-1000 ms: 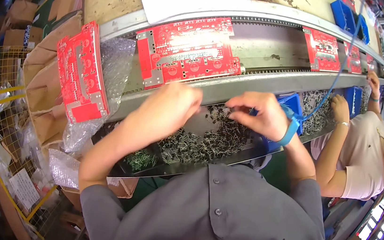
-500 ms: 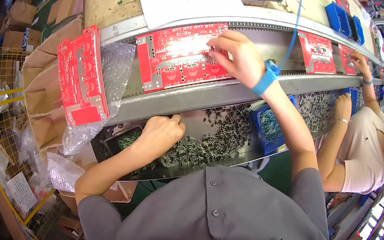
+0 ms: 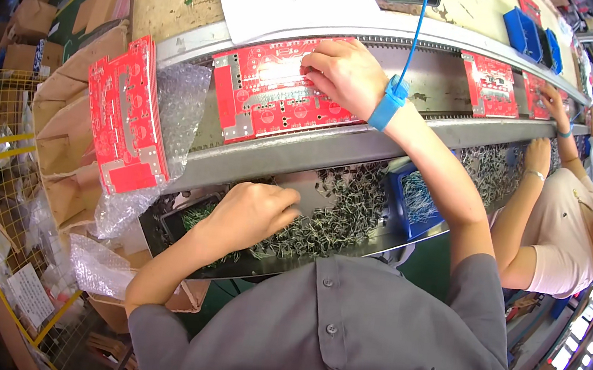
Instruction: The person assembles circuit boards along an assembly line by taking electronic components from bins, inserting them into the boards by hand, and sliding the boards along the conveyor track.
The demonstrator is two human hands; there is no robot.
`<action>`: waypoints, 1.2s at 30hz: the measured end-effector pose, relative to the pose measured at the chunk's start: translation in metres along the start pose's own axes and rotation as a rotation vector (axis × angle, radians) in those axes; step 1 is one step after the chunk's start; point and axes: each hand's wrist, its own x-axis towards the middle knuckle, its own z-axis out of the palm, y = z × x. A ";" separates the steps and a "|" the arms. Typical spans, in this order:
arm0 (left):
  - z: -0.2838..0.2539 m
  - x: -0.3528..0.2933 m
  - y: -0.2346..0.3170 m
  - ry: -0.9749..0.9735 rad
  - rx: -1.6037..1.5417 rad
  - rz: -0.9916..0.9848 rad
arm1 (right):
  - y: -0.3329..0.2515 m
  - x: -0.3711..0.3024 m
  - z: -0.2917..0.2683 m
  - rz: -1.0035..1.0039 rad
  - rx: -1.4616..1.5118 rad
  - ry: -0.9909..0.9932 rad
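Head view: the red circuit board (image 3: 270,96) lies beneath the right hand (image 3: 342,77), whose bent fingers bunch over the board's right half. On the wearer's side of the board, the left hand (image 3: 249,212) curls by a pile of small parts (image 3: 340,223). I cannot tell whether either pinches anything. Left of the board rests a stack of red boards (image 3: 110,116).

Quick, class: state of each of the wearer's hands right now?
Left hand: curled by loose parts; contents unclear.
Right hand: curled over red board; contents unclear.
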 end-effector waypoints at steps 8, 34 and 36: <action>-0.016 0.006 0.001 0.220 -0.288 -0.151 | 0.002 0.002 0.003 -0.011 0.022 0.003; -0.061 0.054 -0.046 0.565 -0.180 -0.323 | -0.083 -0.084 -0.025 -0.287 0.068 -0.444; -0.061 0.067 -0.052 0.525 -0.024 -0.264 | -0.088 -0.102 -0.006 -0.236 0.040 -0.529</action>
